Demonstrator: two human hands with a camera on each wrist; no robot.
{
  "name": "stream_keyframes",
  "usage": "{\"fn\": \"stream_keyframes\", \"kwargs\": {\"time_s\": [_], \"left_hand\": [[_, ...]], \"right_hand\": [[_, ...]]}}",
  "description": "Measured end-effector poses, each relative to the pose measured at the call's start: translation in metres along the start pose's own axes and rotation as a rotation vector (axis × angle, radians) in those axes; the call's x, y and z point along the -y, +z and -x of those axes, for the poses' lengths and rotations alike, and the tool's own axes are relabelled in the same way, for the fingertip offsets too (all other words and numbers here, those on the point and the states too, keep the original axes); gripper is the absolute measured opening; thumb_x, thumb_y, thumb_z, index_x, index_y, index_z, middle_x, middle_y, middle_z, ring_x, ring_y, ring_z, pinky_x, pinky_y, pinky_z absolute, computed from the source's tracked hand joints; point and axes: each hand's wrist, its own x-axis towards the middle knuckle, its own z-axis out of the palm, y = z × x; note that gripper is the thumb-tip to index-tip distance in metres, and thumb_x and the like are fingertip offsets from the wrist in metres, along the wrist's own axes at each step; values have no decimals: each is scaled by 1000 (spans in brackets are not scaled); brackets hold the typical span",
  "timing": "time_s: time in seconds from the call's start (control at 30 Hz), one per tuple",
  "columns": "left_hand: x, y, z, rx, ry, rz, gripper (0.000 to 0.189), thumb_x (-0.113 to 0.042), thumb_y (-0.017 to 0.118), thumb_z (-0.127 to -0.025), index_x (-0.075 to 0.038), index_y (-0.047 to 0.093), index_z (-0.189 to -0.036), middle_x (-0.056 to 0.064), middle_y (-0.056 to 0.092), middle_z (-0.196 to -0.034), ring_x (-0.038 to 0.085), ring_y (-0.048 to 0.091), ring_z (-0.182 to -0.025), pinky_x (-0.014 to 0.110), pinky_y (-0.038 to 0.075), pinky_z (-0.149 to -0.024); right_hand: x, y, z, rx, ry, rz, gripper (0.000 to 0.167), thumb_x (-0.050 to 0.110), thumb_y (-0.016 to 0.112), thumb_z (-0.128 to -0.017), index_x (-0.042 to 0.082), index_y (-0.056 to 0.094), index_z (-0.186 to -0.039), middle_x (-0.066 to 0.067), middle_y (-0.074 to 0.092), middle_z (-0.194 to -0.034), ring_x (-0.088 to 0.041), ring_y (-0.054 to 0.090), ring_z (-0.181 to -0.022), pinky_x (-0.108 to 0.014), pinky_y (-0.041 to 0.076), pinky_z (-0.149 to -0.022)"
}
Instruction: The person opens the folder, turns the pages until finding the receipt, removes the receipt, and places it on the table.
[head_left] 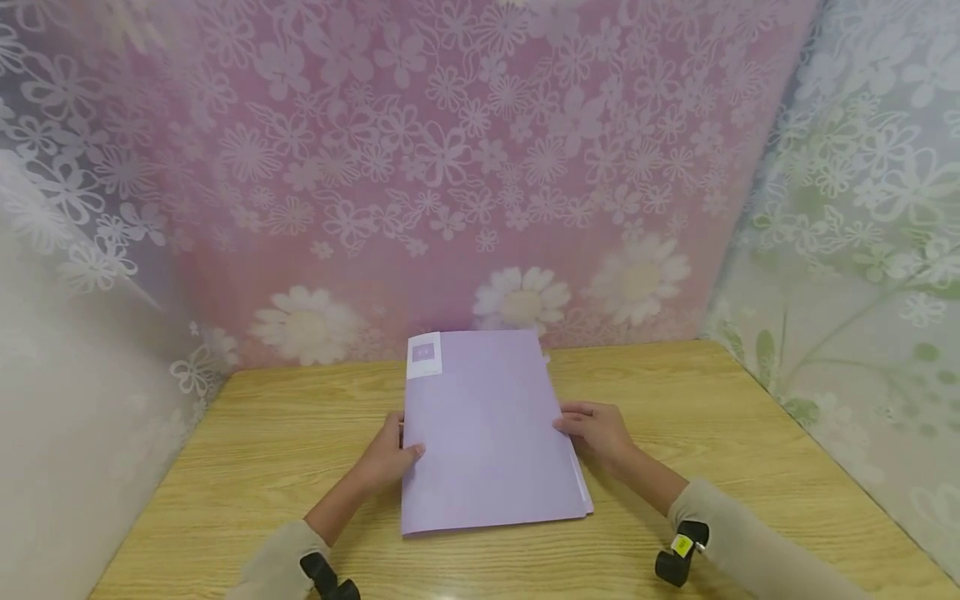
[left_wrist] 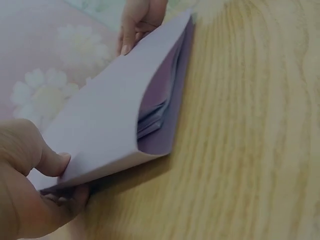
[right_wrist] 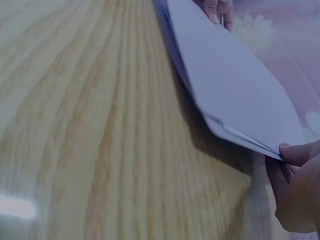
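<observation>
A closed light purple folder (head_left: 487, 433) with a white label (head_left: 424, 355) at its upper left corner is held between both hands, tilted a little off the table. The left hand (head_left: 392, 454) grips its spine edge, thumb on the cover and fingers underneath. On the opposite edge, the right hand (head_left: 596, 427) pinches the folder, thumb above and fingers below. In the left wrist view, the folder's near end gapes and inner sheets (left_wrist: 152, 120) show inside. The right wrist view shows the thin layered edges by the right thumb (right_wrist: 295, 152).
Beneath the folder is a wood-grain table (head_left: 285, 433). A pink flowered sheet (head_left: 450, 167) rises along the table's back edge, with pale flowered sheets on the left and right (head_left: 862, 275). Each sleeve carries a black wrist mount (head_left: 681, 552).
</observation>
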Motion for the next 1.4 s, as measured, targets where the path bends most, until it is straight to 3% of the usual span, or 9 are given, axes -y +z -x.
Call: {"fn": "stream_keyframes", "kwargs": {"time_s": [0.2, 0.4, 0.53, 0.7, 0.83, 1.0, 1.17, 1.27, 1.4], "left_hand": [[0, 10, 0, -1, -10, -32, 62, -2, 53, -101, 15, 22, -151, 40, 34, -152, 54, 38, -143, 64, 34, -116], [-6, 11, 1, -16, 6, -162, 68, -8, 59, -100, 20, 24, -150, 39, 33, -141, 52, 41, -133, 62, 42, -110], [-7, 11, 3, 7, 27, -190, 71, -9, 57, -102, 19, 17, -153, 39, 24, -147, 54, 25, -141, 65, 34, -115], [-9, 11, 4, 16, 131, -275, 69, -6, 54, -103, 16, 15, -155, 42, 13, -157, 58, 13, -147, 68, 21, -120], [-13, 9, 6, 40, 239, -409, 61, -3, 53, -102, 13, 26, -155, 40, 12, -162, 59, 11, -150, 67, 15, -123], [-18, 7, 7, 107, 345, -621, 50, 1, 48, -102, 5, 41, -152, 32, 25, -163, 56, 18, -151, 66, 20, -122], [-21, 9, 7, 178, 396, -761, 61, 15, 49, -92, -3, 49, -150, 25, 34, -162, 50, 25, -152, 65, 25, -121], [-24, 11, 9, 219, 396, -768, 54, 3, 52, -98, -5, 49, -151, 24, 33, -163, 48, 25, -153, 64, 22, -122], [-24, 12, 11, 268, 379, -734, 54, -31, 53, -106, -8, 45, -154, 23, 29, -165, 48, 20, -154, 65, 19, -123]], "right_hand": [[-5, -2, -2, 29, -120, 129, 42, 7, 72, -94, -15, 63, -127, -30, 71, -118, -33, 72, -110, -25, 61, -83], [-8, -10, -6, 52, -260, 312, 42, 12, 70, -97, -11, 62, -131, -30, 69, -123, -40, 69, -116, -32, 62, -86], [-10, -15, -9, 122, -339, 455, 47, 14, 66, -100, -10, 56, -139, -29, 64, -133, -43, 65, -122, -43, 59, -94], [-10, -18, -9, 188, -371, 632, 53, 21, 60, -104, -6, 48, -147, -28, 51, -148, -45, 48, -139, -56, 42, -113], [-9, -19, -8, 226, -388, 706, 54, 22, 55, -106, -5, 43, -151, -28, 43, -154, -48, 38, -146, -60, 33, -118], [-8, -25, -8, 322, -458, 805, 54, 18, 49, -108, -6, 36, -155, -26, 37, -160, -47, 32, -149, -60, 29, -120], [-11, -34, -9, 438, -547, 883, 56, 14, 50, -107, -7, 32, -155, -28, 32, -162, -46, 30, -150, -60, 28, -120], [-15, -38, -10, 464, -619, 941, 56, 16, 50, -108, -8, 33, -155, -28, 33, -161, -48, 31, -149, -61, 29, -119], [-21, -43, -8, 457, -676, 1024, 56, 22, 49, -108, -4, 35, -155, -24, 37, -161, -45, 35, -149, -61, 33, -118]]}}
